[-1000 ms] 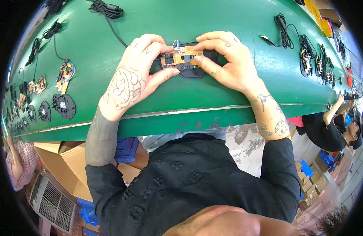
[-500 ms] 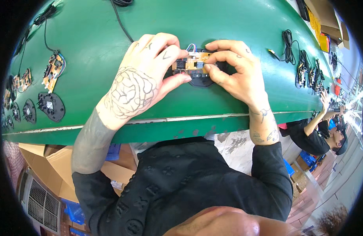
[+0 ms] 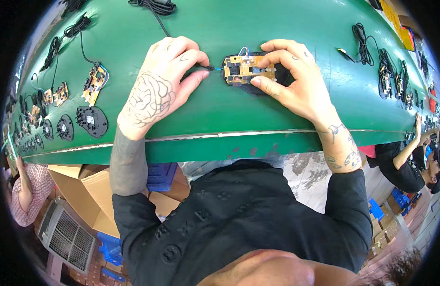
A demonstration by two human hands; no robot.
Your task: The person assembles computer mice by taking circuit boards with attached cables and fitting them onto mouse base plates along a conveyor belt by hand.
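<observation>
Over the green table [image 3: 210, 112], my right hand [image 3: 303, 86] grips a tan circuit board [image 3: 246, 62] seated on a black mouse base [image 3: 260, 90]. Its thumb and fingers press on the board's right part, and the base's right end lies partly under the palm. Colored wires loop up from the board's far edge. To the left of the board, my left hand [image 3: 170, 78] pinches the black cable [image 3: 211, 67] between thumb and fingertips. Thin wires run from that pinch to the board. The cable's coil [image 3: 155, 5] lies beyond my left hand.
At left, another circuit board [image 3: 95, 83] and a black base [image 3: 92, 121] lie among similar parts. Cabled boards [image 3: 385, 81] form a row at right. A person [image 3: 401, 162] works at far right, another [image 3: 31, 190] at far left. Cardboard boxes [image 3: 93, 190] stand below the table edge.
My left hand has moved left off the board and now pinches the cable beside it. My right hand stays on the board. The whole view has shifted a little.
</observation>
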